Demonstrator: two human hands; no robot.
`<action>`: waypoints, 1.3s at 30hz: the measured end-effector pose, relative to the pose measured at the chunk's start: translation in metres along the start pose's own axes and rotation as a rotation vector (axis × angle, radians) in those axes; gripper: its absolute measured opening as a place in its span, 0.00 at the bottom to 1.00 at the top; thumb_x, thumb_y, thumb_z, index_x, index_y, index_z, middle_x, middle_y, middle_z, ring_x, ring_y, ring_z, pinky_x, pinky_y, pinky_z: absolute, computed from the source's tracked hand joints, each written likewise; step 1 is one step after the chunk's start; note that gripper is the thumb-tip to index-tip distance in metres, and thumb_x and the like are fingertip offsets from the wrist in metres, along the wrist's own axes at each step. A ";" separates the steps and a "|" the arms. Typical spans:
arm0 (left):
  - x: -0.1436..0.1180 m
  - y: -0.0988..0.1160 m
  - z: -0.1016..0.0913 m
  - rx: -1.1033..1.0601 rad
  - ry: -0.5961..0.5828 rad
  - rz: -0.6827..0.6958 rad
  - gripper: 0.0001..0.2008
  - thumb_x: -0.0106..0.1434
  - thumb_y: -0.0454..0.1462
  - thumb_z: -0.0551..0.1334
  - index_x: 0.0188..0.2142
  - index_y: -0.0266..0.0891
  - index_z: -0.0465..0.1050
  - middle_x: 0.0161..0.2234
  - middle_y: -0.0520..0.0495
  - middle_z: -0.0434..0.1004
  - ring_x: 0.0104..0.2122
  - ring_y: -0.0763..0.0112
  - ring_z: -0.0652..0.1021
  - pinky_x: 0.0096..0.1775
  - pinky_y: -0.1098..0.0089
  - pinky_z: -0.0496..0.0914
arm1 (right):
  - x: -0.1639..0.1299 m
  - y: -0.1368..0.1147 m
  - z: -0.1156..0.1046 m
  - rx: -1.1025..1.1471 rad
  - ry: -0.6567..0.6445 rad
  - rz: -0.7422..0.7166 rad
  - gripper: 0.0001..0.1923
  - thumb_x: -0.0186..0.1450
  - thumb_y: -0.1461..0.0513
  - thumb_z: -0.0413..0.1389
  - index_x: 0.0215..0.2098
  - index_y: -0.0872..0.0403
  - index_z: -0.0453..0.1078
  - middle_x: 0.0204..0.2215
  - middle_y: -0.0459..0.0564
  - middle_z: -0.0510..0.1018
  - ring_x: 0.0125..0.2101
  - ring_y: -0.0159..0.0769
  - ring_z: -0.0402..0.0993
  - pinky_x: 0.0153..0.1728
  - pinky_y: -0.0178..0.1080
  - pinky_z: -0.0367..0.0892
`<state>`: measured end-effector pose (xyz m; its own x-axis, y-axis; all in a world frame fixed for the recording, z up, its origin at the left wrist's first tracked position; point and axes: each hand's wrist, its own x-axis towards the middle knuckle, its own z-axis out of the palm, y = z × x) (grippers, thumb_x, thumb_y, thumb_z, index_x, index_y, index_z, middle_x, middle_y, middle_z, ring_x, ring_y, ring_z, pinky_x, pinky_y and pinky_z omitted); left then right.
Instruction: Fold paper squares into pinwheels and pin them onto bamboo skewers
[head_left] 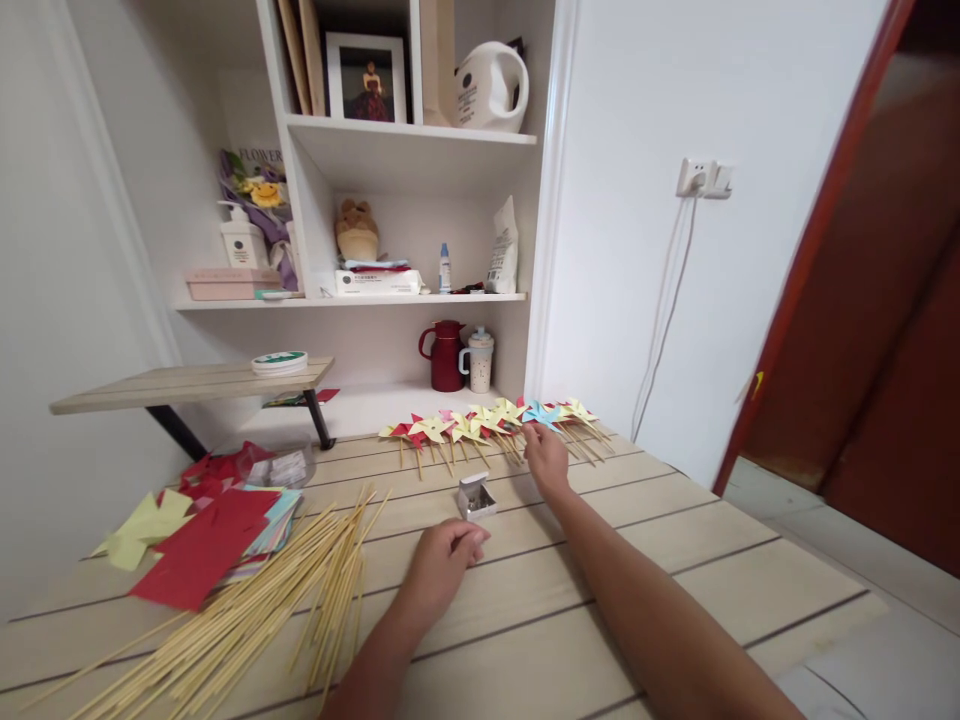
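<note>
Two bare hands: both are over the planked tabletop (697, 540), the right one stretched well forward, the left one nearer the wearer.
Right hand (546, 455): at the front of the light-blue pinwheel (541, 414), fingers bent towards it; whether the grip is pinching a stick or only touching, I cannot tell.
Left hand (446, 560): just in front of the small silver box, fingers curled in and thumb close to them; I cannot tell whether that grip has anything in it.
Pinwheel row (469, 428): paper pinwheels, pale yellow, red, pink and blue, lie side by side at the far edge, their sticks pointing back towards the wearer.
Silver box (478, 511): between the hands and the row, lid raised, small pieces inside too tiny to name.
Left-side supplies: a loose bundle of thin wooden sticks (262, 590), with red paper sheets (206, 550) beside it.
Step in hand: seemingly placing or straightening a pinwheel in the row.
Next move: it seems to call for a light, level touch on the stick, sparing the neighbouring blades.
</note>
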<state>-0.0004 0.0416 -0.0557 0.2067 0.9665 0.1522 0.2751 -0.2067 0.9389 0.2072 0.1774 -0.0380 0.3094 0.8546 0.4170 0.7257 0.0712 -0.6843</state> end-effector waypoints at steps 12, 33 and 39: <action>-0.001 0.005 -0.001 0.039 -0.007 0.011 0.19 0.60 0.48 0.58 0.32 0.36 0.79 0.28 0.46 0.76 0.31 0.64 0.74 0.38 0.66 0.68 | 0.004 0.022 -0.002 -0.166 -0.225 0.170 0.13 0.70 0.55 0.56 0.47 0.54 0.74 0.44 0.52 0.78 0.43 0.40 0.76 0.42 0.44 0.73; 0.000 -0.001 0.001 0.031 0.000 0.010 0.17 0.61 0.46 0.58 0.33 0.37 0.80 0.29 0.45 0.77 0.32 0.64 0.75 0.38 0.67 0.69 | 0.007 0.008 0.014 -0.330 -0.216 0.051 0.10 0.65 0.56 0.56 0.40 0.49 0.78 0.39 0.53 0.82 0.42 0.43 0.77 0.37 0.38 0.65; 0.001 -0.006 0.001 0.033 -0.006 0.020 0.17 0.61 0.46 0.57 0.33 0.37 0.80 0.29 0.45 0.77 0.31 0.64 0.74 0.37 0.67 0.68 | 0.007 0.008 0.016 -0.317 -0.192 0.086 0.08 0.63 0.59 0.56 0.35 0.52 0.78 0.38 0.55 0.82 0.41 0.44 0.78 0.35 0.38 0.65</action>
<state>-0.0007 0.0437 -0.0613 0.2181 0.9612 0.1691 0.3016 -0.2312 0.9250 0.2060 0.1924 -0.0498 0.2782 0.9336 0.2260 0.8657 -0.1417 -0.4801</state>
